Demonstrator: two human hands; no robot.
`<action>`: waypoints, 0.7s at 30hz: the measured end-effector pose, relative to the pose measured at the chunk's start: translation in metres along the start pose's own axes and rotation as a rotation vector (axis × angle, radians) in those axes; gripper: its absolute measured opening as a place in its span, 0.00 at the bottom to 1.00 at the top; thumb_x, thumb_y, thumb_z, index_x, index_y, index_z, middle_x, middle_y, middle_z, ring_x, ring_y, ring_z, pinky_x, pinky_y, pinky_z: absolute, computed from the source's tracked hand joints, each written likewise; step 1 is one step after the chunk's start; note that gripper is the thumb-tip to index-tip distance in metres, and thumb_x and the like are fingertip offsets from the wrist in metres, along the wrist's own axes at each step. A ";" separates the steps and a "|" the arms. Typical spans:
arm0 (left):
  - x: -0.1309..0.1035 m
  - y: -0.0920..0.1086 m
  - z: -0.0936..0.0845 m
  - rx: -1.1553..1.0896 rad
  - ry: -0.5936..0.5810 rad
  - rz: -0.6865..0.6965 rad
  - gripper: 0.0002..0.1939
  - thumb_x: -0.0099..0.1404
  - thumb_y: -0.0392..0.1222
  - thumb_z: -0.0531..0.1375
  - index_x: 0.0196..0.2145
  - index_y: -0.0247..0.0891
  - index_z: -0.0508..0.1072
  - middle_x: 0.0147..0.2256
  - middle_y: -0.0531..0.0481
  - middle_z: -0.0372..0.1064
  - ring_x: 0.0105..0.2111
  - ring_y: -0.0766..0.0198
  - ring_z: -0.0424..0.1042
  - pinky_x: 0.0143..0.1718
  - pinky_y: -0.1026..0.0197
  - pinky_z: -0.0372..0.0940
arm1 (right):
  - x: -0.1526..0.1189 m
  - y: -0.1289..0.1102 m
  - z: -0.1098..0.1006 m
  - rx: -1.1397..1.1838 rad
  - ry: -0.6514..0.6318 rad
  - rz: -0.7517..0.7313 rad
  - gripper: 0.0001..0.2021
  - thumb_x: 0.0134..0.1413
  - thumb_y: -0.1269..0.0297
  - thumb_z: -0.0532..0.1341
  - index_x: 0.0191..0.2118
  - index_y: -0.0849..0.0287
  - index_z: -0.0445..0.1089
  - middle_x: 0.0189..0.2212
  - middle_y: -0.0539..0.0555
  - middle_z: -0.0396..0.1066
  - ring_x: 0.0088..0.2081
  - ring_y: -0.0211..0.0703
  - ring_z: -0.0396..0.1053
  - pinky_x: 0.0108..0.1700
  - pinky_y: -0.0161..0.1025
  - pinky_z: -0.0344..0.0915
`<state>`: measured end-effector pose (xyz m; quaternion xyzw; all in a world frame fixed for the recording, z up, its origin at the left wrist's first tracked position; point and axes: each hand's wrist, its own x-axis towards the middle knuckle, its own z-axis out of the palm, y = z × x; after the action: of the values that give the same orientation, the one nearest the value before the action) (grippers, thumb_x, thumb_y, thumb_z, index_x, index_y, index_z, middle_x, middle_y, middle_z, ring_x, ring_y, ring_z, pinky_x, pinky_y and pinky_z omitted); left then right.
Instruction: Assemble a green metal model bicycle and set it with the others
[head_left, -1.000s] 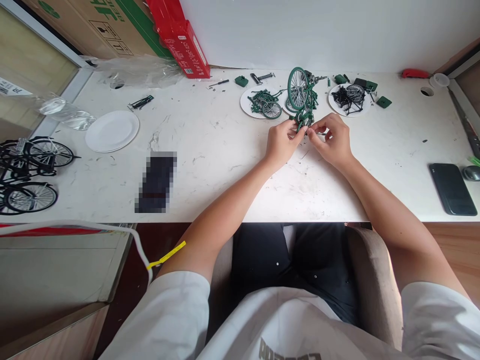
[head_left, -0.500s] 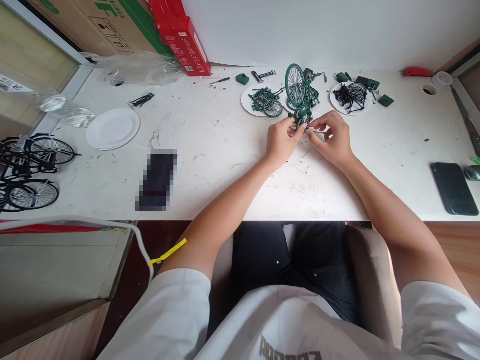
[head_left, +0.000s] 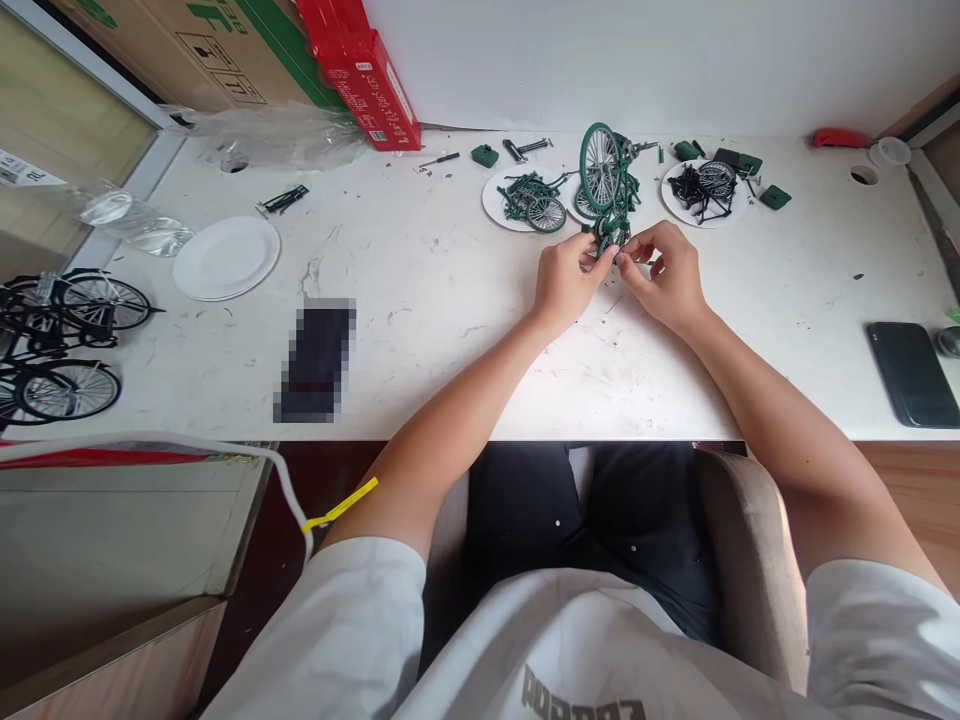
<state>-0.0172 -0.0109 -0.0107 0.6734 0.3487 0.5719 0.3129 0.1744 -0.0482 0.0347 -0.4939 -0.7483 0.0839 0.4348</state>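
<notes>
A green model bicycle [head_left: 601, 170] is tilted up with one spoked wheel raised toward the back. My left hand [head_left: 571, 275] is closed around its near end, pinching the frame between thumb and fingers. Right beside it, my right hand [head_left: 666, 275] is closed in a pinch, its fingertips meeting the near end of the bicycle. A thin rod [head_left: 651, 263] shows between the right fingers; its kind is too small to tell. The fingers hide the spot where the two hands meet. Behind the bicycle, a white plate is partly covered.
White plates hold green bicycle parts [head_left: 525, 200] and black bicycle parts [head_left: 701, 190]. Black model bicycles [head_left: 67, 330] stand at left, near stacked plates [head_left: 225, 258]. A phone [head_left: 911, 373] lies at right; a small screwdriver [head_left: 442, 158] and a red box [head_left: 382, 95] are at the back.
The bicycle's raised wheel has shifted slightly to the right and turned a little. Both hands keep nearly the same place and grip; the rod between the right fingers shows less.
</notes>
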 end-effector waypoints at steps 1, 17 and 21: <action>0.000 0.001 0.000 -0.002 -0.002 -0.003 0.25 0.77 0.67 0.67 0.36 0.41 0.78 0.36 0.45 0.84 0.35 0.61 0.84 0.37 0.60 0.77 | 0.000 0.000 0.001 0.000 0.000 0.000 0.27 0.71 0.27 0.63 0.41 0.49 0.76 0.38 0.57 0.77 0.41 0.53 0.73 0.48 0.56 0.78; 0.000 0.002 -0.002 -0.008 -0.024 -0.015 0.24 0.78 0.66 0.66 0.36 0.42 0.78 0.35 0.47 0.82 0.37 0.59 0.86 0.42 0.55 0.82 | -0.001 -0.002 0.002 0.016 0.018 0.001 0.27 0.70 0.28 0.65 0.44 0.49 0.77 0.36 0.56 0.76 0.39 0.51 0.74 0.34 0.48 0.68; 0.000 0.002 -0.002 -0.017 -0.031 -0.016 0.25 0.77 0.67 0.67 0.36 0.42 0.78 0.35 0.47 0.82 0.35 0.60 0.84 0.40 0.56 0.81 | -0.001 0.000 0.002 0.013 0.006 -0.002 0.28 0.71 0.27 0.63 0.42 0.49 0.76 0.34 0.55 0.74 0.38 0.51 0.72 0.40 0.51 0.72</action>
<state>-0.0188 -0.0123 -0.0089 0.6766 0.3443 0.5617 0.3289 0.1727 -0.0483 0.0334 -0.4906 -0.7467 0.0870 0.4406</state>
